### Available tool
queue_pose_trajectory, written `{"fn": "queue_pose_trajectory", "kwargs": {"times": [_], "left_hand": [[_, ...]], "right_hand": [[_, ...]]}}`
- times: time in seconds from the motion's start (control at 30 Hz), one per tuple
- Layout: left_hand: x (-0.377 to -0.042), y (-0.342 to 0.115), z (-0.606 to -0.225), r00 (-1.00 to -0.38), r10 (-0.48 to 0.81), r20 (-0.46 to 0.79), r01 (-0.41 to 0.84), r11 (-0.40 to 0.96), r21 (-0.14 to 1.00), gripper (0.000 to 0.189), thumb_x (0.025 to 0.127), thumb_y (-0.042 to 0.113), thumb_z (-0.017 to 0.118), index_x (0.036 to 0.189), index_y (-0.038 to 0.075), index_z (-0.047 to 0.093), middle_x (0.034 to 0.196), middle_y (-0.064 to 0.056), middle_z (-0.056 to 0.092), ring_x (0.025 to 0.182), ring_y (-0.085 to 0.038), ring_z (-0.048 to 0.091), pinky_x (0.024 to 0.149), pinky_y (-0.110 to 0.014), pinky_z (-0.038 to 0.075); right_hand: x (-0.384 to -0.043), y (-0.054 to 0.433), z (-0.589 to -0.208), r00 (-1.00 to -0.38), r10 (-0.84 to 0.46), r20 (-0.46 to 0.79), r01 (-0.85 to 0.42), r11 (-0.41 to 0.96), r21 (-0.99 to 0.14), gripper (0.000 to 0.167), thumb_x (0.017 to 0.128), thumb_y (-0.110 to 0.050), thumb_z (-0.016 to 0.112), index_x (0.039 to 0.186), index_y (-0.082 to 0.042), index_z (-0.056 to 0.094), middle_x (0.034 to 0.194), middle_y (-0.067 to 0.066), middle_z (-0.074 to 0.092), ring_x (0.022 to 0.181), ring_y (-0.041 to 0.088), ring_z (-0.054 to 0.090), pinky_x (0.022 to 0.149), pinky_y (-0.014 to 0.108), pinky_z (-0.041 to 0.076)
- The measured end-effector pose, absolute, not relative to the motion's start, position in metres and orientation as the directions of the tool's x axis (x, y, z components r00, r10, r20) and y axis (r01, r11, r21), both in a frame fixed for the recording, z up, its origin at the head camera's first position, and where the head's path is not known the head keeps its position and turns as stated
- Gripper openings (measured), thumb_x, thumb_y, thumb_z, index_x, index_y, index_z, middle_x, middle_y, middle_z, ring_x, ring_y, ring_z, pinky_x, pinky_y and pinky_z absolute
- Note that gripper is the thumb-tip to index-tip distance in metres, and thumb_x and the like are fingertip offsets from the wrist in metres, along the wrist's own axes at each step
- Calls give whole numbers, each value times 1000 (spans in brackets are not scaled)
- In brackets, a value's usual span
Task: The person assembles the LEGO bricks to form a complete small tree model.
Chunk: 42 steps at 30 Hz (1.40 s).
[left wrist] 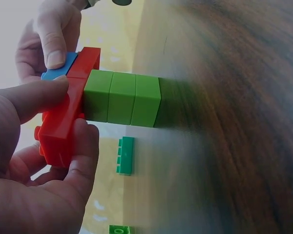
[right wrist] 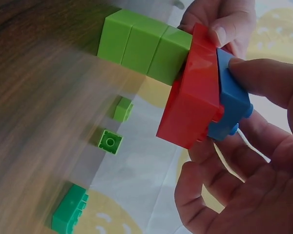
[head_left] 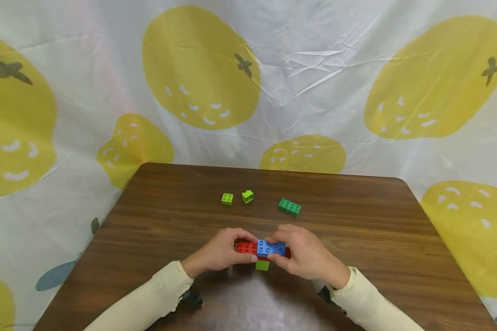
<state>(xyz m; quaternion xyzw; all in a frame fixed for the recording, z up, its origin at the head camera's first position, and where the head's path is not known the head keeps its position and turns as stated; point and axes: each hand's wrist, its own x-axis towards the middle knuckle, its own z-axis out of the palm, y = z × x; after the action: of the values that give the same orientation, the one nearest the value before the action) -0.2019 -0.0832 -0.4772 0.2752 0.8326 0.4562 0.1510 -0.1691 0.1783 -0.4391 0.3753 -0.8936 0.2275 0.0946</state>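
My left hand [head_left: 219, 252] grips the left end of the red toy bricks [head_left: 245, 248], thumb on the near side and fingers on the far side. The red bricks lie across a column of several light green bricks [left wrist: 122, 99], which stands on the table like a post. Opposite, my right hand [head_left: 304, 253] pinches a blue eight-stud brick [head_left: 269, 249] between thumb and fingers. This blue brick sits over the studded top of the red, right of the middle, and looks slightly askew to it in the right wrist view.
Toward the back of the brown wooden table [head_left: 182, 184] lie two small light green bricks, one upright [head_left: 227, 199] and one tipped on its side [head_left: 247, 196]. A darker green eight-stud brick [head_left: 290, 207] rests to their right. Behind the table hangs a fruit-print cloth [head_left: 298, 105].
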Motion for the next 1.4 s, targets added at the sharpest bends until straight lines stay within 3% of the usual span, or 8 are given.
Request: {"fn": "queue_pose_trajectory", "kwargs": {"times": [0.23,0.6,1.03,1.4], "left_hand": [[-200,-86,-477,-803,596,-4,315,430,846,39,90,30,86,124,14,74,114,0,74,98,-15,64,82,-29,56],[-200,-87,-475,-797,604,11,333,424,842,38,91,28,85,123,13,74,112,0,74,94,-14,63,78,-27,54],[-201,-87,-474,-794,607,19,355,438,826,37,91,28,85,123,14,74,112,0,73,93,-15,62,77,-26,55],[-201,-84,-472,-790,612,25,374,451,810,37,90,30,84,122,15,74,110,2,73,92,-14,61,76,-26,53]], "right_hand": [[-168,175,-435,-716,-631,298,-698,655,-290,27,88,-30,86,110,-15,78,96,-8,72,80,4,54,67,22,49],[-168,171,-433,-743,-618,258,-669,688,-279,29,86,-31,89,107,-15,77,93,-6,72,77,3,54,65,22,48],[-173,175,-443,-779,-580,240,-621,659,-425,34,84,-30,91,110,-15,76,93,-6,71,77,3,57,66,20,49],[-179,178,-447,-771,-600,214,-620,627,-472,31,87,-32,88,112,-17,77,94,-12,72,76,1,58,67,20,50]]}}
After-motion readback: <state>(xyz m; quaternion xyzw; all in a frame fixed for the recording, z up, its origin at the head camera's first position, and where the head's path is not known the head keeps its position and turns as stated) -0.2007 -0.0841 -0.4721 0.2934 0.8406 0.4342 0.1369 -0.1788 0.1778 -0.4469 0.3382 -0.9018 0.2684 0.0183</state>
